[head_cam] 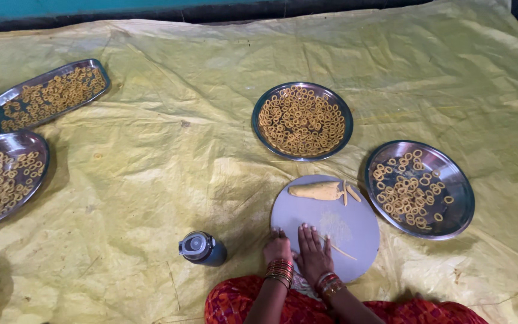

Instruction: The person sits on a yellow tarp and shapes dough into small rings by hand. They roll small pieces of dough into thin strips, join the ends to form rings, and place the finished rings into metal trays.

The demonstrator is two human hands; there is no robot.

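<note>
Head view, right hand: the right hand point(314, 252) lies flat on the round grey board point(355, 240), palm down, fingers straight and close together, holding nothing.
Head view, left hand: the left hand point(277, 247) rests at the near-left edge of the board, just beside the right hand; its fingers look curled, and I cannot tell if they hold something.
Dough strip: a thin dough strip point(338, 249) comes out from under the right fingers; its long axis runs toward the right and a little toward the person.
Nearer hand: the right hand touches the strip, the left is apart from it.
Dough lump: the dough lump point(316, 191) lies at the far edge of the board, straight beyond the fingers.
Around: a plate of rings point(454, 180) at the right, a full plate point(262, 108) farther away, a bottle point(202, 248) at the left.
</note>
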